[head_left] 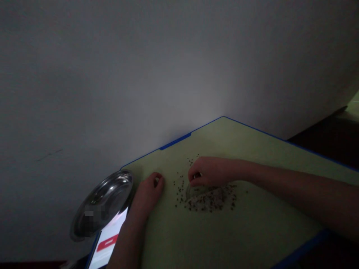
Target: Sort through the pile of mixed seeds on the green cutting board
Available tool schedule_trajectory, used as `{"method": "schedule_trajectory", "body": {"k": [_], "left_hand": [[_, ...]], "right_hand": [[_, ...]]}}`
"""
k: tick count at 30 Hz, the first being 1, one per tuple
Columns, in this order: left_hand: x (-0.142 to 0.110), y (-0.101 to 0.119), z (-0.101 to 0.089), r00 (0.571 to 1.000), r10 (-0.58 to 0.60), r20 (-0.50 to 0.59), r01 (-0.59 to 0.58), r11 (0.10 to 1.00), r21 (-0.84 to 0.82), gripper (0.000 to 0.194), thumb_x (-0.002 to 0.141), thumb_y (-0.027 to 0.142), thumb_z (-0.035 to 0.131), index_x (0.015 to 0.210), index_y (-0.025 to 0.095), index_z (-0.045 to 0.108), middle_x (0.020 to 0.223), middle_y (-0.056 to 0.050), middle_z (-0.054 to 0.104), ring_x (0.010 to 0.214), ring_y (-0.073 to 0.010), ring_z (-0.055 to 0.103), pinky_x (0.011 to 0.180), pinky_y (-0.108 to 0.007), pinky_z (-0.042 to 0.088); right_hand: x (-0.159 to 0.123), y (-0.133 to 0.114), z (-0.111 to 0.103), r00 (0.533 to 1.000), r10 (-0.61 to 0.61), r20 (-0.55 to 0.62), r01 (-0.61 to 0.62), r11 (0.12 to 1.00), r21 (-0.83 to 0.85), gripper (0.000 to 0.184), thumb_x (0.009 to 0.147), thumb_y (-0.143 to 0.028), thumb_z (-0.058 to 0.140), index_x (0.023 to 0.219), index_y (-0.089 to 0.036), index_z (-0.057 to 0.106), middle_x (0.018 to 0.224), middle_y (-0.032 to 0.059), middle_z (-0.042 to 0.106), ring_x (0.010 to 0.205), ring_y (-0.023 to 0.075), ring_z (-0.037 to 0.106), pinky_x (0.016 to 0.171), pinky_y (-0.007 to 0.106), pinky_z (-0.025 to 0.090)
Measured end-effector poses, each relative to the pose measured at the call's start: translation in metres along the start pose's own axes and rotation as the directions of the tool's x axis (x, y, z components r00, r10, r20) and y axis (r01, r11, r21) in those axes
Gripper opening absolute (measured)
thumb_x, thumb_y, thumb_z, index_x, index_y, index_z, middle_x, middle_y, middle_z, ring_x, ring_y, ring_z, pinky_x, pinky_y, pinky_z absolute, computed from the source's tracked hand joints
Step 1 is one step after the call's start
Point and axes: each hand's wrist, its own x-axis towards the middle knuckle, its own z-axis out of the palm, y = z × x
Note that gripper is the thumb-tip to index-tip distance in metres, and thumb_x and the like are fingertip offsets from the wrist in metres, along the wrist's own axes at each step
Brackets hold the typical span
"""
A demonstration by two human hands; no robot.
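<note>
A heap of small dark and pale grains (209, 200) lies spread on a pale green table (252, 157) with a blue rim. My right hand (209, 172) rests at the far edge of the heap, fingers curled down in a pinch on the grains. My left hand (148, 192) sits to the left of the heap with its fingers bunched together near the table's left edge; whether it holds grains is too dim to tell. The scene is dark.
A shiny steel plate (102, 203) sits off the table's left corner. A lit phone screen (108, 241) with a red button lies below the plate, by my left forearm. A grey wall (140, 74) stands behind the table.
</note>
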Motion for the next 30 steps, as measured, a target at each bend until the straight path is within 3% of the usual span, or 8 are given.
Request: {"method": "schedule_trajectory", "body": {"k": [3,8,19,24,30], "left_hand": [[-0.004,0.001,0.001,1.0,-0.003,0.005,0.003,1.0,-0.014,0.028,0.089,0.038,0.041,0.096,0.02,0.061,0.082,-0.006,0.07,0.075,-0.0207,0.066,0.067,-0.03,0.045],[-0.005,-0.001,0.006,0.999,0.019,-0.033,-0.02,1.0,-0.022,0.026,0.089,0.036,0.043,0.093,0.019,0.062,0.079,-0.006,0.069,0.07,-0.0192,0.064,0.064,-0.029,0.043],[-0.009,0.002,0.016,0.991,0.048,-0.126,-0.051,0.999,-0.017,0.026,0.085,0.031,0.045,0.097,0.02,0.065,0.086,-0.009,0.071,0.072,-0.0199,0.062,0.067,-0.032,0.043],[-0.006,0.001,0.016,0.986,0.052,-0.158,-0.058,0.998,-0.032,0.025,0.083,0.03,0.045,0.093,0.02,0.065,0.084,-0.009,0.07,0.067,-0.019,0.061,0.064,-0.031,0.042],[0.0,-0.004,0.019,0.986,0.073,-0.153,-0.074,0.997,-0.002,0.027,0.083,0.033,0.043,0.095,0.02,0.064,0.081,-0.009,0.07,0.066,-0.0202,0.061,0.062,-0.031,0.04]], "right_hand": [[-0.008,-0.011,0.001,0.998,-0.049,0.025,0.049,0.998,0.032,0.019,0.084,-0.026,0.059,0.086,-0.017,0.075,0.074,0.0035,0.072,0.061,0.0128,0.057,0.058,0.025,0.036],[-0.016,-0.021,-0.003,0.998,-0.02,0.064,0.016,0.998,0.06,0.02,0.087,-0.028,0.057,0.081,-0.018,0.074,0.072,0.0022,0.071,0.062,0.0134,0.058,0.058,0.026,0.037],[-0.024,-0.007,-0.013,0.985,0.126,0.118,-0.126,0.992,-0.003,0.027,0.089,-0.039,0.051,0.08,-0.02,0.068,0.07,0.0017,0.065,0.061,0.0136,0.053,0.055,0.026,0.039],[-0.024,-0.009,-0.016,0.974,0.148,0.173,-0.148,0.989,-0.012,0.022,0.088,-0.034,0.053,0.082,-0.018,0.068,0.07,0.0007,0.062,0.062,0.0123,0.051,0.055,0.025,0.039],[-0.025,-0.009,-0.022,0.974,0.173,0.144,-0.174,0.985,-0.006,0.021,0.088,-0.033,0.055,0.083,-0.017,0.068,0.071,0.0001,0.061,0.063,0.0111,0.051,0.055,0.024,0.038]]}}
